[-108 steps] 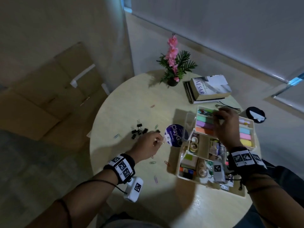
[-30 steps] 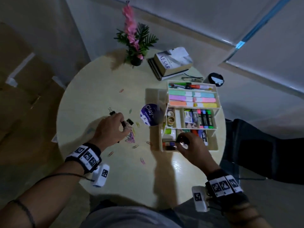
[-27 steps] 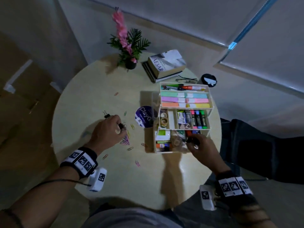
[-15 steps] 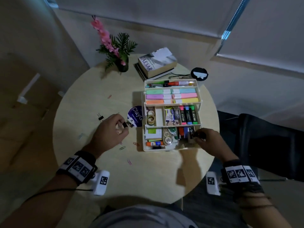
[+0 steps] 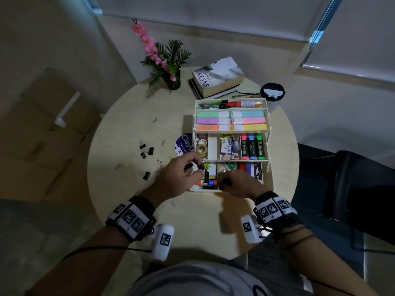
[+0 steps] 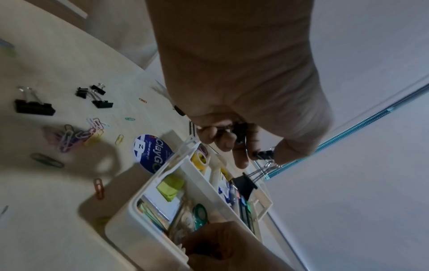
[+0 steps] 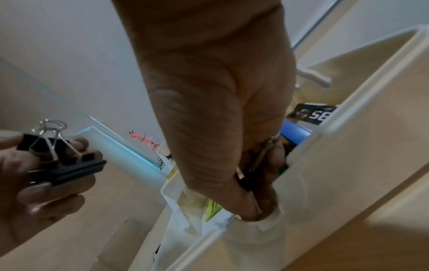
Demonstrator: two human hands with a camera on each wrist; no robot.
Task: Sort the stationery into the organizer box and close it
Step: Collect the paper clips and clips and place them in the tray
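The white tiered organizer box stands open on the round table, its trays holding pens, highlighters, tape rolls and markers. My left hand hovers over the front tray's left end and pinches black binder clips; one clip dangles from them by its wire handles. My right hand is down inside the front tray, its fingers curled round a black binder clip. The left hand's clips are beside it in the right wrist view.
Loose binder clips and coloured paper clips lie left of the box. A purple clay tub touches the box's left side. A potted flower, stacked books and a black-lidded cup stand at the far edge.
My left hand has lifted from the table beside the clay tub and moved right over the front tray, carrying binder clips. The right hand has slid left along the front tray.
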